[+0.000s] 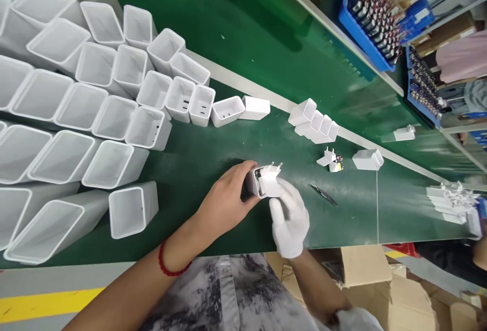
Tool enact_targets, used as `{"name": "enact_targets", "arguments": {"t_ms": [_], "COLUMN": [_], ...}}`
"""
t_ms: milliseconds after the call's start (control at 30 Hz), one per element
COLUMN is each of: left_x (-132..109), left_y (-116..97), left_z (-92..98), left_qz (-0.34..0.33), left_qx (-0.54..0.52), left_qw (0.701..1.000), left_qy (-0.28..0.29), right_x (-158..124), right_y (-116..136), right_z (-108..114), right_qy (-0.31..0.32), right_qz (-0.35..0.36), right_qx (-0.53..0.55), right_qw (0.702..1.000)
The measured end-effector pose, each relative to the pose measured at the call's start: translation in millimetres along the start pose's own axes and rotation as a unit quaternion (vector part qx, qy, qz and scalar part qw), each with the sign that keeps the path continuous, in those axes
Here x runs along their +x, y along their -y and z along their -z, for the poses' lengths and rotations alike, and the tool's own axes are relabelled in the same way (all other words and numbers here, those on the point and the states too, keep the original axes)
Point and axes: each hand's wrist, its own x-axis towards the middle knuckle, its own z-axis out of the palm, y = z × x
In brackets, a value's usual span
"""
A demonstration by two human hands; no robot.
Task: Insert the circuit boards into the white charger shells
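Note:
My bare left hand is closed around a white plastic charger housing, its open end turned to the right. In my white-gloved right hand is a white end cap with two round plug pins. The cap sits tilted at the housing's mouth, and a bit of circuit board shows in the gap between them. To the right lie black tweezers. Behind them rests another plug cap with a small circuit board attached.
Rows of open white housings fill the left of the green table. Several more housings lie near the back rail. A pile of white parts is at far right, near another person's arm. Blue trays stand on a shelf.

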Motion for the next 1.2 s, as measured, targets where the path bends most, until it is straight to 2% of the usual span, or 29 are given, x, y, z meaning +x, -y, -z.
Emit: {"name": "enact_targets", "arguments": {"t_ms": [67, 133, 300, 433, 500, 600, 633, 800, 900, 1000, 1100, 1200], "left_x": [-1, -1, -5, -14, -22, -33, -37, -43, -44, -45, -44, -45], "left_y": [0, 0, -3, -6, -5, -2, -1, 5, 6, 5, 4, 2], "left_z": [-2.8, -4.5, -3.6, 4.1, 10.0, 17.8, 19.5, 20.9, 21.1, 24.5, 28.3, 26.7], "left_qz": [-0.009, -0.015, -0.023, -0.026, -0.014, 0.012, 0.019, 0.005, 0.013, 0.027, 0.024, 0.04], "left_qx": [0.006, 0.016, 0.042, 0.046, 0.045, 0.044, 0.044, 0.031, 0.017, 0.012, 0.012, 0.023], "left_qw": [1.0, 1.0, 0.999, 0.998, 0.999, 0.999, 0.999, 0.999, 1.0, 0.999, 0.999, 0.998], "left_qy": [-0.009, -0.014, 0.008, 0.024, 0.026, 0.018, 0.015, 0.008, 0.018, 0.03, 0.041, 0.043], "right_x": [-5, -5, 7, 18, 22, 25, 26, 35, 36, 36, 40, 44], "right_y": [-3, -7, -14, -13, -11, -12, -15, -30, -35, -45, -54, -43], "right_z": [-2, -8, -21, -15, -7, -1, -2, -13, -9, -5, -10, -13], "right_qy": [0.003, 0.014, 0.006, -0.005, -0.045, -0.166, -0.176, -0.096, -0.118, -0.114, -0.111, -0.122], "right_qz": [0.11, 0.159, 0.158, 0.178, 0.164, 0.164, 0.169, 0.216, 0.228, 0.243, 0.253, 0.235], "right_qx": [-0.117, -0.169, -0.206, -0.245, -0.275, -0.3, -0.298, -0.288, -0.286, -0.275, -0.273, -0.266], "right_qw": [0.987, 0.973, 0.966, 0.953, 0.946, 0.925, 0.923, 0.928, 0.923, 0.923, 0.922, 0.927]}}
